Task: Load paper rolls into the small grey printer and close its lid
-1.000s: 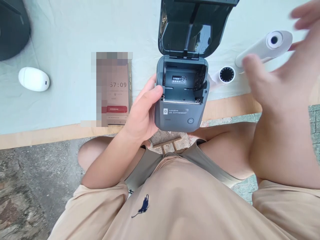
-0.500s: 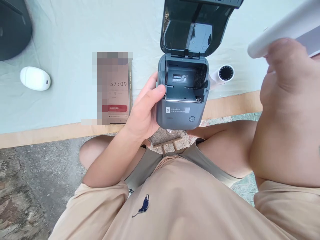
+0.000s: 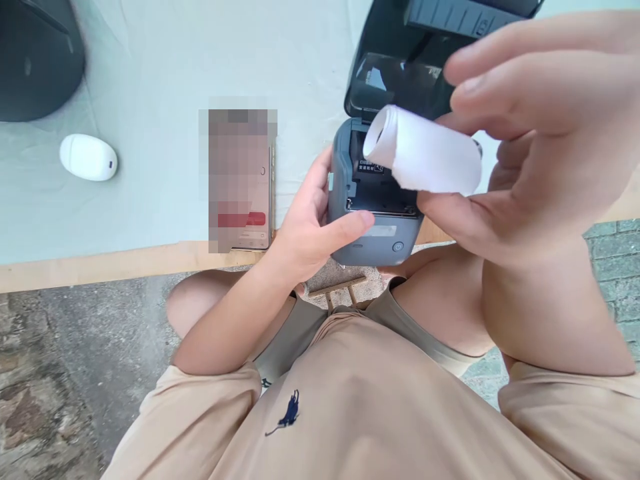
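Lid (image 3: 375,80) already raised, a printer (image 3: 375,255) sits gripped in a person's left hand (image 3: 314,235) at center frame; the right hand (image 3: 543,150) pinches a paper roll (image 3: 435,152), right of center, not yet seated in the compartment (image 3: 373,193).

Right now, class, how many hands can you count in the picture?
2: the left hand gripping the grey printer, and the right hand holding the white paper roll over it.

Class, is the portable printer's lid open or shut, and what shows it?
Open: the dark lid is swung back from the portable printer, and its compartment shows partly behind the paper roll.
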The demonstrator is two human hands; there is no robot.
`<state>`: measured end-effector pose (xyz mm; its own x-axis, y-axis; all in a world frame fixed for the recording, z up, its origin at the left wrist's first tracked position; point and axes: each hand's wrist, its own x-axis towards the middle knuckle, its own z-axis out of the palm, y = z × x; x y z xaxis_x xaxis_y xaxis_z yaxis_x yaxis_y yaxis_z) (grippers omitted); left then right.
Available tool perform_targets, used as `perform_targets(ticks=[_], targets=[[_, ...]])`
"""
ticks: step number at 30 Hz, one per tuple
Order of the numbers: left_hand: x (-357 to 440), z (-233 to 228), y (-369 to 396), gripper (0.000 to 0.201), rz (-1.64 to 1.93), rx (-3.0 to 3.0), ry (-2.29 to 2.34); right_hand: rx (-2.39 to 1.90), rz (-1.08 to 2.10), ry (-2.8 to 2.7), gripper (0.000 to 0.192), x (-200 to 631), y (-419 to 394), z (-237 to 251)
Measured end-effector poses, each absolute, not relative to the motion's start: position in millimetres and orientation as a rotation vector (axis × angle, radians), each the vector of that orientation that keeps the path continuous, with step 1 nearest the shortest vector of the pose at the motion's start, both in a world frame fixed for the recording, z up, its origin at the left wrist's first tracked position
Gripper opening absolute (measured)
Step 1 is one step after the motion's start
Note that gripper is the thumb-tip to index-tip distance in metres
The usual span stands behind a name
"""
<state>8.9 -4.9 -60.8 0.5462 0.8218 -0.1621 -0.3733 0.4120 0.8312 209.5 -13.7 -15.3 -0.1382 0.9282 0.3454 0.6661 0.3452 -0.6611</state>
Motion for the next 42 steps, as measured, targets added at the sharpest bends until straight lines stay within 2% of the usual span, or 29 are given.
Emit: perform_targets(ticks=[4, 7, 10, 15, 20, 28, 33, 37, 42], targets=[[9.7, -59.7, -8.4, 0.062, 0.835, 0.847, 0.629, -1.227, 0.187, -1.995, 0.033, 207.9, -13.6, -8.5], [10.1, -59.7, -8.7, 0.064, 0.839, 0.845, 0.628, -1.235, 0.165, -1.998, 0.017, 208.2, -14.9, -13.6], [9.3, -61.0, -7.0, 0.065, 0.815, 0.833, 0.614, -1.21, 0.089, -2.027, 0.009, 209.4, -14.4, -18.8], [7.9, -63.1, -5.0, 0.069, 0.804, 0.813, 0.629, -1.194, -0.049, -2.102, 0.008, 216.3, -13.4, -21.1], [7.6, -64.6, -3.6, 0.07, 0.779, 0.847, 0.606, -1.174, 0.033, -2.137, 0.015, 219.0, -15.9, -18.1], [7.0, -65.5, -2.8, 0.061, 0.799, 0.848, 0.544, -1.193, 0.122, -2.169, 0.012, 217.2, -20.1, -15.7], [8.1, -63.4, -3.2, 0.062, 0.804, 0.834, 0.611, -1.209, 0.11, -2.174, 0.017, 216.2, -20.6, -17.3], [9.1, -63.2, -1.2, 0.065, 0.796, 0.814, 0.583, -1.136, 0.058, -2.163, 0.009, 215.8, -16.8, -21.1], [11.2, -64.8, 0.4, 0.061, 0.797, 0.748, 0.497, -1.002, -0.049, -2.129, 0.008, 213.3, -14.8, -23.5]])
